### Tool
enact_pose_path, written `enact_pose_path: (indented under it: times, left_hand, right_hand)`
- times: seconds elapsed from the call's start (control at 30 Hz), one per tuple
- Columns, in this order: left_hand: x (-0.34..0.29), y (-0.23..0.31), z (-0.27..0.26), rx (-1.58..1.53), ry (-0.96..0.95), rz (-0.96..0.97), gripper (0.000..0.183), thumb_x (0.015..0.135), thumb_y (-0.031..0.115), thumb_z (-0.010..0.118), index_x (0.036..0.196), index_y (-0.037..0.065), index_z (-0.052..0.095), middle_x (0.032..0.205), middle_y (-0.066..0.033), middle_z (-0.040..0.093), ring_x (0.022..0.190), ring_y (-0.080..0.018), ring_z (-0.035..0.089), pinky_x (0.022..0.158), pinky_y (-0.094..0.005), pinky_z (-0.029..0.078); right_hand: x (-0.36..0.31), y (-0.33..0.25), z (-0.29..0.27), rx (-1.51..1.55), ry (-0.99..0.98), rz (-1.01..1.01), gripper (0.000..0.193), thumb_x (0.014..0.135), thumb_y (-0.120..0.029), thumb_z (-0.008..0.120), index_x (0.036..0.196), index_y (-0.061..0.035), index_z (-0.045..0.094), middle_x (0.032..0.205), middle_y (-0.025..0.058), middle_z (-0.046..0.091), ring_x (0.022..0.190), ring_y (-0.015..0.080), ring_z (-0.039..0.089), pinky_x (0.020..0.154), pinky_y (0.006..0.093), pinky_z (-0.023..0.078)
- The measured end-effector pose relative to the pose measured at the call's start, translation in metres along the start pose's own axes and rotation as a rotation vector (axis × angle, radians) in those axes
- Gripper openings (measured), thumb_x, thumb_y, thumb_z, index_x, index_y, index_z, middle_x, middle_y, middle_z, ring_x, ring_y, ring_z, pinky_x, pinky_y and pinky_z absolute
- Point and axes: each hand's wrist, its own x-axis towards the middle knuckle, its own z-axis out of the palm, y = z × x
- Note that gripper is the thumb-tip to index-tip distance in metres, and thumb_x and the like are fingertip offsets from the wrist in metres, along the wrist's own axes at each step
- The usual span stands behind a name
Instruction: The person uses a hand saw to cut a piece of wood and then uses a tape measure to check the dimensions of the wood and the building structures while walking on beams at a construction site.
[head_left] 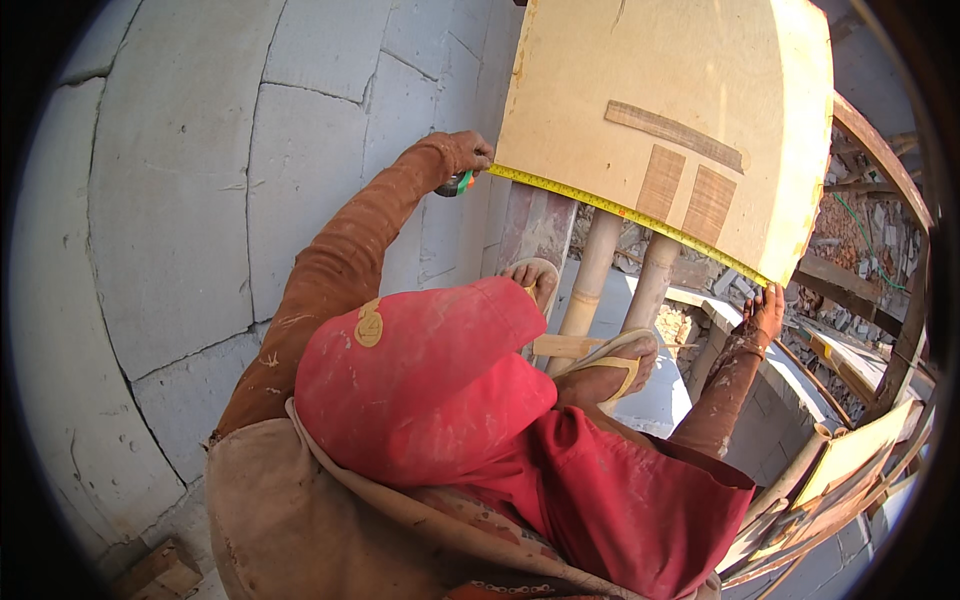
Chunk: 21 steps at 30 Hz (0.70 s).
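A yellow tape measure blade (622, 212) is pulled out along the near edge of a plywood sheet (590, 70). At the sheet's near left corner, my left hand (462, 154) is closed at the tape, with the dark and green tape case (456, 184) under its fingers. My right hand (764, 312) pinches the blade's other end at the near right corner. Three thin wood strips lie on the sheet: one long strip (675, 134) and two short ones, a left piece (661, 182) and a right piece (710, 204).
A grey block wall (180, 200) rises along the left. Beneath me, sandalled feet (610, 368) rest by bamboo poles (600, 260) and a wooden beam (538, 225). Rubble (860, 235) and timber framing (850, 295) lie at the right, with more boards (850, 465) lower down.
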Motion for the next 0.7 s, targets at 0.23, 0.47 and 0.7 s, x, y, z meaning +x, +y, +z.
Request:
enact_pose_path:
  times: [0.23, 0.47, 0.7]
  left_hand:
    - [-0.005, 0.003, -0.002, 0.037, 0.005, -0.018, 0.015, 0.076, 0.022, 0.055, 0.076, 0.008, 0.059, 0.07, -0.0024, 0.06, 0.064, -0.0154, 0.054, 0.065, -0.0328, 0.044]
    - [0.001, -0.001, -0.001, 0.012, -0.009, 0.019, 0.015, 0.076, 0.021, 0.054, 0.073, 0.007, 0.058, 0.069, -0.0028, 0.06, 0.062, -0.0155, 0.055, 0.064, -0.0326, 0.044]
    - [-0.005, 0.005, -0.002, 0.044, 0.017, -0.023, 0.016, 0.077, 0.023, 0.055, 0.078, 0.008, 0.062, 0.072, -0.0017, 0.062, 0.067, -0.0155, 0.056, 0.068, -0.0321, 0.044]
  right_hand:
    - [-0.004, -0.001, 0.003, 0.008, -0.013, -0.02, 0.031, 0.08, -0.017, 0.065, 0.109, -0.0126, 0.056, 0.087, 0.0, 0.062, 0.058, 0.0044, 0.049, 0.052, 0.0208, 0.045]
    - [-0.006, -0.003, 0.005, -0.01, 0.005, -0.036, 0.031, 0.081, -0.018, 0.064, 0.11, -0.0116, 0.056, 0.084, -0.0001, 0.062, 0.055, 0.0042, 0.049, 0.047, 0.02, 0.044]
    - [-0.007, -0.003, 0.004, -0.035, 0.03, -0.03, 0.03, 0.082, -0.02, 0.062, 0.11, -0.0118, 0.056, 0.074, -0.0007, 0.059, 0.05, 0.0062, 0.048, 0.042, 0.0193, 0.04]
